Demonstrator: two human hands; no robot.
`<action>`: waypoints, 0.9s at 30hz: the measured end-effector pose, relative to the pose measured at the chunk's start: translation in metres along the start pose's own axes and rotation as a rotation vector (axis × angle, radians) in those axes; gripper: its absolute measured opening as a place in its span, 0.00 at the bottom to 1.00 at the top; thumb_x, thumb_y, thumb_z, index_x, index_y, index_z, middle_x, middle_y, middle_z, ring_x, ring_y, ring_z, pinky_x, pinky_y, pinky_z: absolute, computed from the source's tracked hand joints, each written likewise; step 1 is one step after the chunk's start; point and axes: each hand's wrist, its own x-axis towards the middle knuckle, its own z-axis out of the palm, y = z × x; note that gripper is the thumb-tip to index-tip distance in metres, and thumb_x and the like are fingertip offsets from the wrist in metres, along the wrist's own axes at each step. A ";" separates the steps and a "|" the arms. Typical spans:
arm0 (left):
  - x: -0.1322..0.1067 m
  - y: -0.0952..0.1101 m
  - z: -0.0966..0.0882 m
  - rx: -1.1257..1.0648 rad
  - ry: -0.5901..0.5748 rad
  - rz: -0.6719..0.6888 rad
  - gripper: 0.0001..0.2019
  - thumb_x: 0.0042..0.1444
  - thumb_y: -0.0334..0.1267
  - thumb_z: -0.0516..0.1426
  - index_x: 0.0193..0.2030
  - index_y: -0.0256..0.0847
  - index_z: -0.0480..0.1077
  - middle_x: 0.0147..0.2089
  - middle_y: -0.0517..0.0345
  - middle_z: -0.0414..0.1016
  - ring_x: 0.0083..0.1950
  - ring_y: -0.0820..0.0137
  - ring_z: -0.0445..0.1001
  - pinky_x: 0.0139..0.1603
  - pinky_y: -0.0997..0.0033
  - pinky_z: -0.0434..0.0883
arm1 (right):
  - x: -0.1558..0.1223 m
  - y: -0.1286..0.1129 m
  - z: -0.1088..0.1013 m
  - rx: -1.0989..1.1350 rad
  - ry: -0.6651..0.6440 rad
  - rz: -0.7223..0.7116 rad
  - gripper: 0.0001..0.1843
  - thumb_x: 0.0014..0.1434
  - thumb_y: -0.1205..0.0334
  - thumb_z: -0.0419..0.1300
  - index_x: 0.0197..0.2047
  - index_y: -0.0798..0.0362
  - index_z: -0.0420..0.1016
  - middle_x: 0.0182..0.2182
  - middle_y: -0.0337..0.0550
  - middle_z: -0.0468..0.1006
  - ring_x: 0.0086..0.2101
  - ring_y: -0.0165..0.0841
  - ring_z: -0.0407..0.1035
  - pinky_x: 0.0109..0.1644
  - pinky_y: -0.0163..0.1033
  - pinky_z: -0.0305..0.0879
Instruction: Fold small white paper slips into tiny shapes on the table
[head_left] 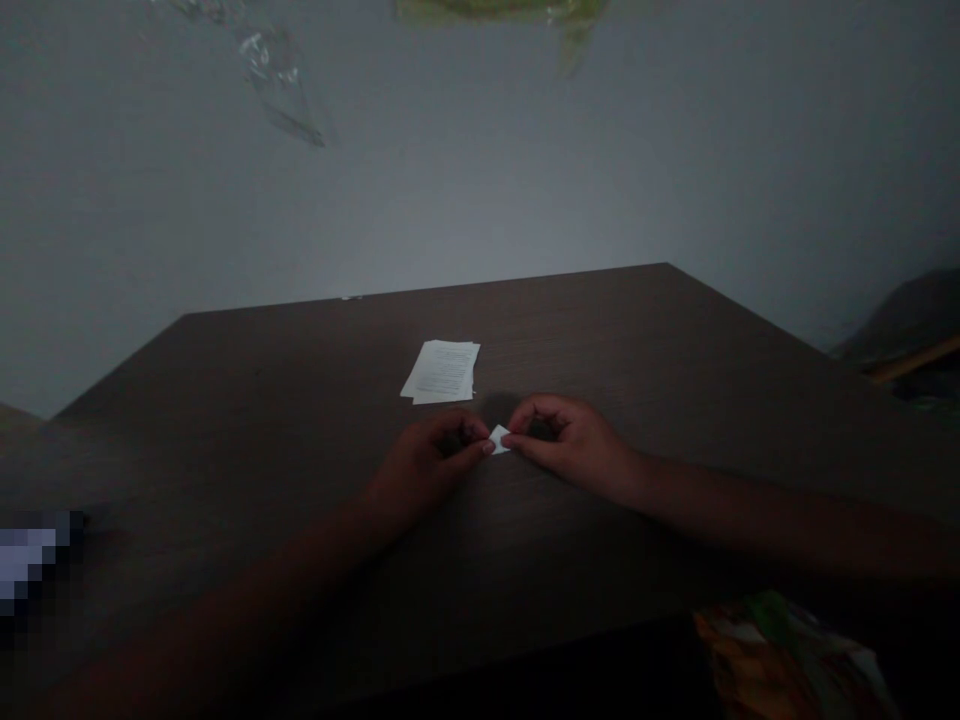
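Between my two hands is a small folded piece of white paper (500,437), pinched at both sides just over the dark wooden table (315,400). My left hand (435,455) grips its left edge with thumb and fingertips. From the other side, my right hand (574,440) pinches the right edge the same way. Part of the paper is covered by the fingertips, so its full shape is hidden. Beyond my left hand lies a short stack of printed white sheets (444,372), slightly fanned.
A pale wall (510,180) rises behind the table, with clear plastic (274,65) and a yellow-green item (499,10) high on it. A colourful printed packet (795,655) is at the lower right. A pixelated object (30,560) sits at the left edge.
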 end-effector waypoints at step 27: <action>0.001 -0.009 0.011 0.276 -0.027 0.111 0.10 0.66 0.35 0.59 0.47 0.45 0.82 0.44 0.56 0.86 0.44 0.62 0.82 0.51 0.61 0.77 | 0.007 0.004 -0.008 -0.445 -0.093 -0.201 0.05 0.65 0.69 0.69 0.39 0.50 0.81 0.36 0.41 0.80 0.41 0.37 0.74 0.51 0.45 0.69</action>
